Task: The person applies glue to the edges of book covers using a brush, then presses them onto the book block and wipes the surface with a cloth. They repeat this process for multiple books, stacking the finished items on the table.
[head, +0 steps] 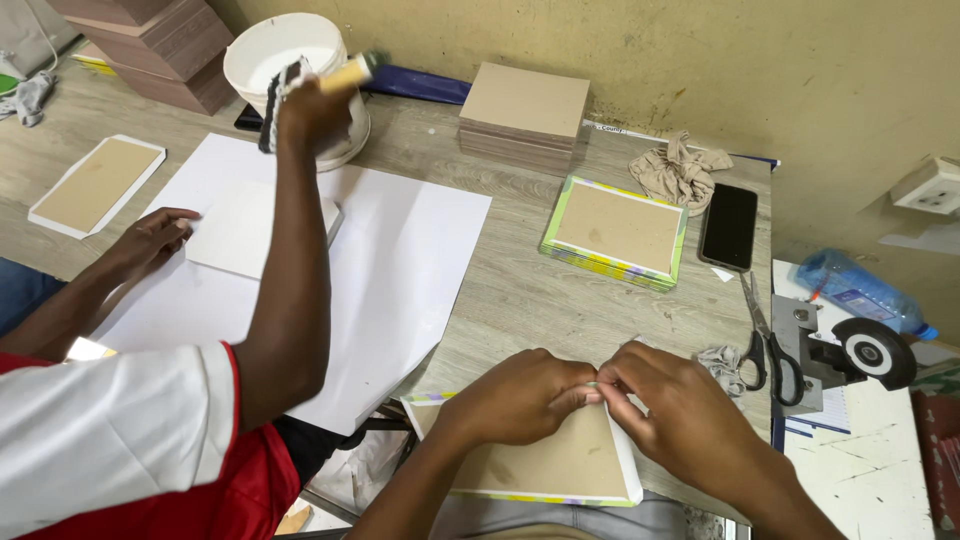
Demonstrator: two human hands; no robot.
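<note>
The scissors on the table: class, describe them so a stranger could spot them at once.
Start at the wooden table and go to its right edge. Below the black phone, beside a metal tool with a round black wheel, lie the scissors, blades pointing toward the phone. Their black loop handles set them apart.

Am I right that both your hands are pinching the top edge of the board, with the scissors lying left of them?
Not quite. The head view shows the left hand and right hand pinching the top edge of the board, but the scissors lie to their right, below the black phone.
</note>
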